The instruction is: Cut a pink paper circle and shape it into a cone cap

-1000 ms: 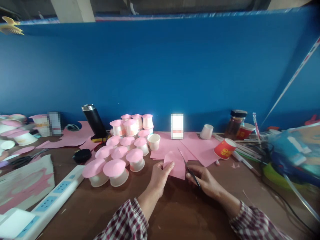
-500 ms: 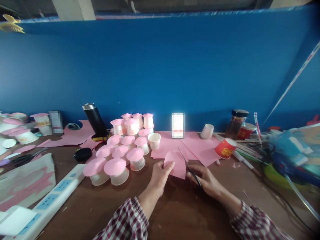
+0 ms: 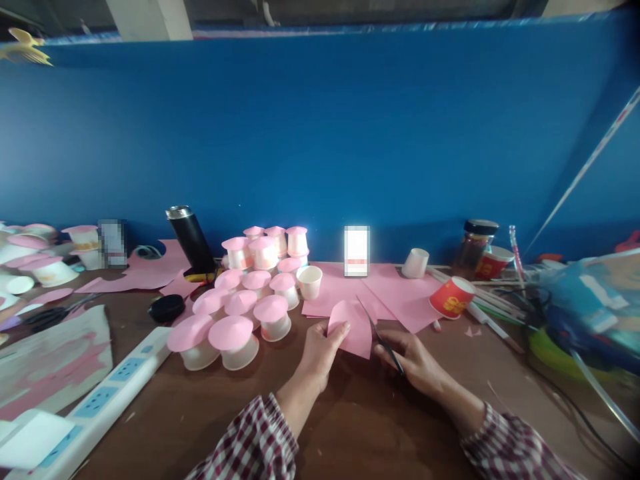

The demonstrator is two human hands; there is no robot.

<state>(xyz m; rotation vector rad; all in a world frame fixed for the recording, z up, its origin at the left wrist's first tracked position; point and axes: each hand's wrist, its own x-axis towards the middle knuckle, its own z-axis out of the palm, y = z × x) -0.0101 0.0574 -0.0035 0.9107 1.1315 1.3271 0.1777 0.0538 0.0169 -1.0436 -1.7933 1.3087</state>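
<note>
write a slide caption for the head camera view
Left hand grips pink paper, right hand holds scissors; to their left stand cups with pink conical tops.

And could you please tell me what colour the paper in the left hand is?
The paper in the left hand is pink, as the head view shows.

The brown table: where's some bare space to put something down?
Mostly bare tabletop shows between left forearm and right forearm, and between power strip and left sleeve. It's crowded around the pink-topped cups and right of the front red cup.
</note>
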